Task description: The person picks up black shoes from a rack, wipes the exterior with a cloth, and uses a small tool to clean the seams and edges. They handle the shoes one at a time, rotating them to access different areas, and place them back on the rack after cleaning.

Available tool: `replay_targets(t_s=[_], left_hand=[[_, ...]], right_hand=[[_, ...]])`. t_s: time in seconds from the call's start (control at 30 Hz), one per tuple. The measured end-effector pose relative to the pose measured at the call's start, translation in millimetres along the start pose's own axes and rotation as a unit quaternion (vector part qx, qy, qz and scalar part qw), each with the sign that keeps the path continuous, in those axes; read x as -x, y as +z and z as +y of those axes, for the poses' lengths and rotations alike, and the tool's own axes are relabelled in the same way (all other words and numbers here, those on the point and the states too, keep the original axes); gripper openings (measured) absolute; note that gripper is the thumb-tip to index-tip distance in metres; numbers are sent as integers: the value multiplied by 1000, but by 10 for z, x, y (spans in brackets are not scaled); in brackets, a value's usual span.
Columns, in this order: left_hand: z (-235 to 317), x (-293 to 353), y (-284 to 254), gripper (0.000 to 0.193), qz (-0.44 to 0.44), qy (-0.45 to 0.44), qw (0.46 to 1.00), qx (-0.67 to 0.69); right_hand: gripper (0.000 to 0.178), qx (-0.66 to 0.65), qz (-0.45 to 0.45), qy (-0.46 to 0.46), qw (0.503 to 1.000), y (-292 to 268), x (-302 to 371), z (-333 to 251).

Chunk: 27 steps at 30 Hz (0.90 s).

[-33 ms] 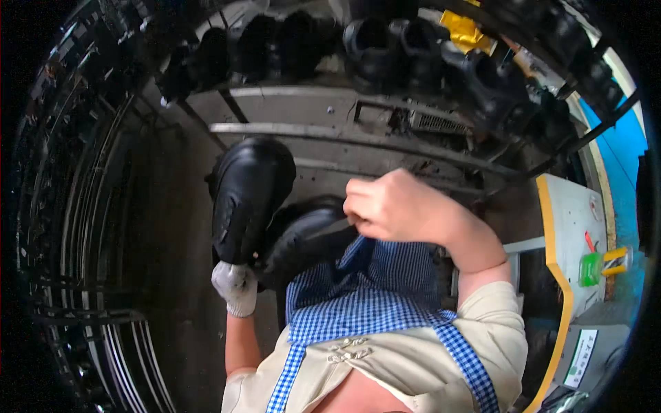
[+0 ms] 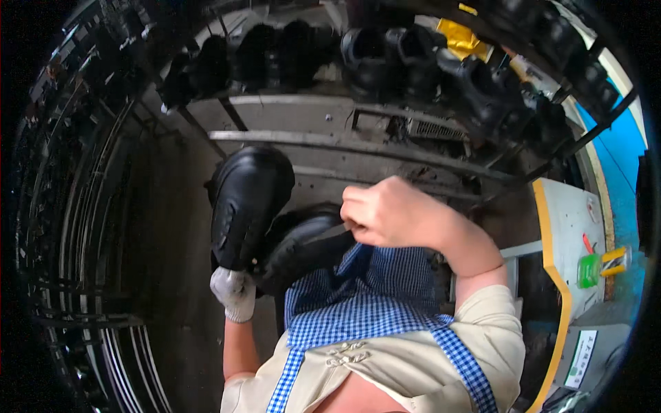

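Observation:
Two black lace-up shoes are in front of my apron. The left shoe (image 2: 253, 189) points its toe away from me. The other shoe (image 2: 303, 255) lies slanted beside it, toe to the far right, partly covered by the first. My left hand (image 2: 234, 288), in a whitish knitted glove, is closed at the heel end of the shoes; its fingertips are hidden. My bare right hand (image 2: 379, 210) is pinched together just right of the slanted shoe. A small thin piece seems to show at its fingertips, too unclear to name.
Ahead stands a metal rack (image 2: 330, 142) with rows of black shoes (image 2: 375, 62) and a yellow packet (image 2: 461, 38). More dark racking fills the left. At right, a white yellow-edged table (image 2: 575, 234) carries a green container (image 2: 589, 270).
Hands, shoes and rack all sit slightly lower in the picture, as the view has shifted a little. The grip of both hands looks the same.

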State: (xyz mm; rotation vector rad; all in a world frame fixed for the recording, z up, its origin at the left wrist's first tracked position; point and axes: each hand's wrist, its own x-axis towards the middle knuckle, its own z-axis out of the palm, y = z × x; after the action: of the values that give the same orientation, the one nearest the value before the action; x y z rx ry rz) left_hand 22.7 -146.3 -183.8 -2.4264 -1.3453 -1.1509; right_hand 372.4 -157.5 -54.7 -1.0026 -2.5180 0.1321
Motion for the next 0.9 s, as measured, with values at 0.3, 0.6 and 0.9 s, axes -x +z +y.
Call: replay_targets(t_s=[0.3,0.6,0.9], left_hand=[[-308,-45,-77,41,-16,-64,993,93],[-11,-1617,-852,18,-19,-168,882,441],[345,-3660,-1238,41,29,106,975,-194]], right_hand=[[20,-90,58,31,994,123,29,83],[26,-251,190,353,881,1570,904,732],[34,-159,142,425,880,2359,1326,584]])
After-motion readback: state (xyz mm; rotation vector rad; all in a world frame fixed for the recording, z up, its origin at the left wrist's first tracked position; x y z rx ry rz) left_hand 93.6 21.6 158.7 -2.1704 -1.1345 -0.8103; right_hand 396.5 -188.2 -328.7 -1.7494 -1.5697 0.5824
